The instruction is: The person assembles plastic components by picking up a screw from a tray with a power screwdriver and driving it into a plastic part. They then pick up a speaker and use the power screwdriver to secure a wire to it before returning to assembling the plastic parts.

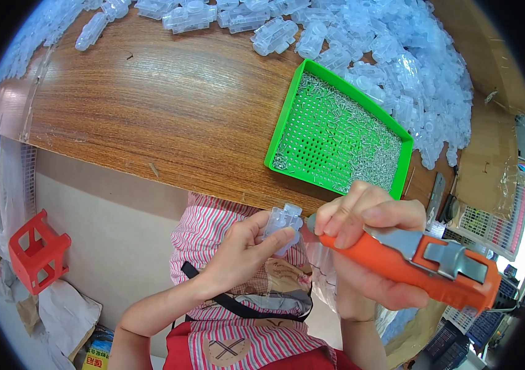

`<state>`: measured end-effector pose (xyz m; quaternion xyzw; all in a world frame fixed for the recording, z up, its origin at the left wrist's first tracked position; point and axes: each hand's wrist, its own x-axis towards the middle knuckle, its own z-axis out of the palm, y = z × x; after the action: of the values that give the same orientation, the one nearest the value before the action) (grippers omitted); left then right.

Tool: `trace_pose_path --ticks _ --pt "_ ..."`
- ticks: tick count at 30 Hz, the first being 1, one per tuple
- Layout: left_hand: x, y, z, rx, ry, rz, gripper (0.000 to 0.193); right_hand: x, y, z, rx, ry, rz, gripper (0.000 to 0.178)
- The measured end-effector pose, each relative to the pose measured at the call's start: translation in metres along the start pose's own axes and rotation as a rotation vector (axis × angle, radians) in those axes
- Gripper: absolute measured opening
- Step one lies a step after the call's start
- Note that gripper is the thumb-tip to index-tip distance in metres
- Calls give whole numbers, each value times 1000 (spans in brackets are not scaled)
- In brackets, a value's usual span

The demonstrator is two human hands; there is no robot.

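My left hand [233, 254] pinches a small clear plastic part [285, 222] between thumb and fingers, just off the table's front edge and above my lap. Wrapped around an orange electric screwdriver [392, 262] with a metal lever on its side is my right hand [392, 213]. The tool's dark tip points left, close beside the clear part; whether it touches cannot be made out. A green perforated tray [282, 132] lies just beyond my hands, with many small silver screws [376, 123] spread inside.
A big heap of similar clear plastic parts [392, 68] covers the far right of the brown wooden table [151, 105], trailing along its back edge. Cardboard [491, 166] stands at the right. A red plastic stool [39, 251] sits on the floor at left.
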<state>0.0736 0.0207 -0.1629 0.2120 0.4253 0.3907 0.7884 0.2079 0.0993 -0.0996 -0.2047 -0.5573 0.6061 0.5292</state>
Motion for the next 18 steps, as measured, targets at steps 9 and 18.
trace_pose_path --ticks 9,18 --pt "2 -8 0 -100 22 64 26 -6 8 6 -251 -95 52 77" --pt "-1 -11 -6 -92 -6 56 29 0 8 -2 -241 -164 108 84"
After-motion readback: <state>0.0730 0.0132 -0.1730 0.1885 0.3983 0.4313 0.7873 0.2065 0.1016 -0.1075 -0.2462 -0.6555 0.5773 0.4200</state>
